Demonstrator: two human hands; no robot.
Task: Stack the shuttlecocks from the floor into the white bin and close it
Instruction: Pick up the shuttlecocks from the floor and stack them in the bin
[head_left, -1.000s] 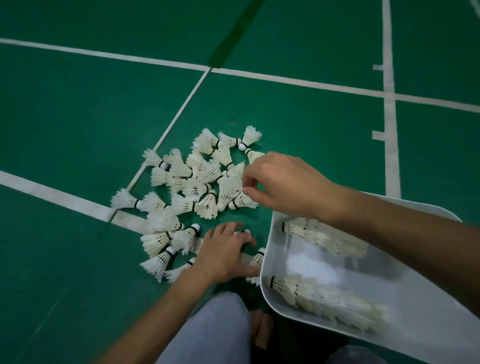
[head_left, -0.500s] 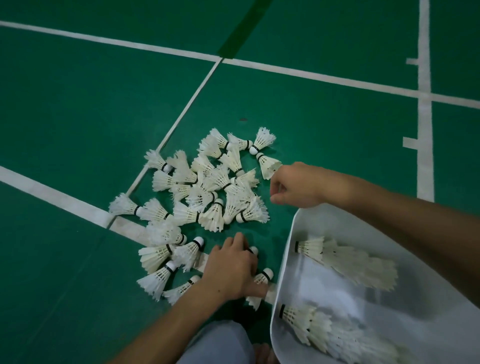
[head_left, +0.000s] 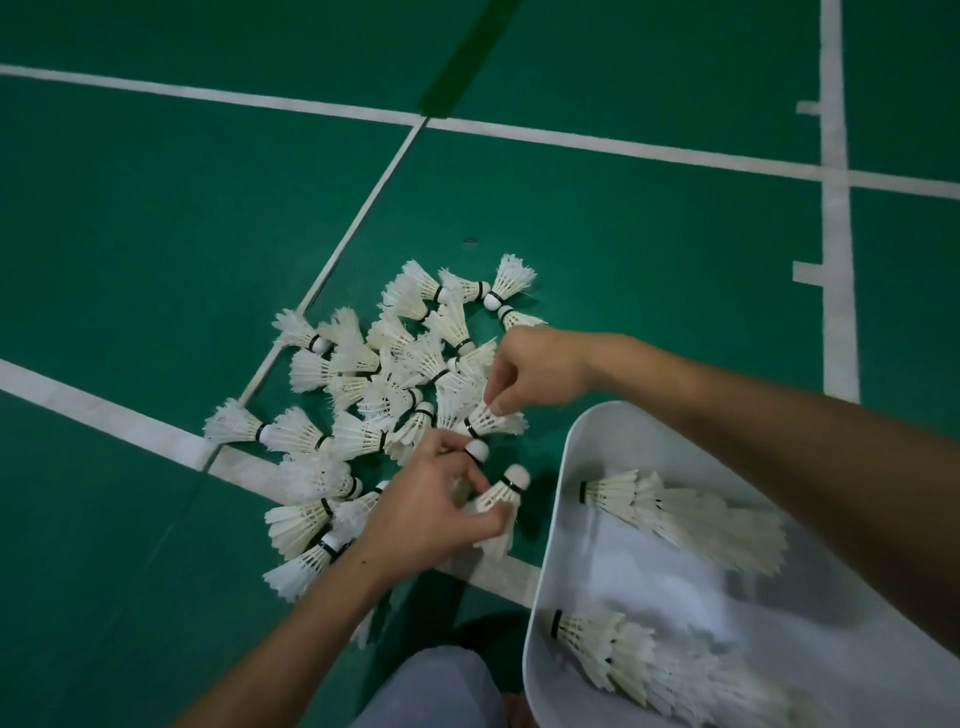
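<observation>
Roughly, the job looks under halfway: the white bin (head_left: 561, 519) sits open on the green court floor (head_left: 156, 234) at the person's right, and it holds two nested rows of shuttlecocks lying on their sides, an upper row (head_left: 691, 519) and a lower row (head_left: 623, 649), with bare bin bottom between them. Most of the work is left, judging by the loose pile of shuttlecocks (head_left: 384, 379) spread across the white court lines (head_left: 130, 426) just left of the bin. The left hand (head_left: 421, 514) has its fingers curled around a couple of shuttlecocks (head_left: 498, 493) with cork ends pointing up and to the right, near the bin's rim. The right hand (head_left: 540, 371) pinches the feathers of one shuttlecock (head_left: 488, 418) at the pile's near edge. No lid shows anywhere, so closing is not yet begun, and how the bin shuts cannot be told
</observation>
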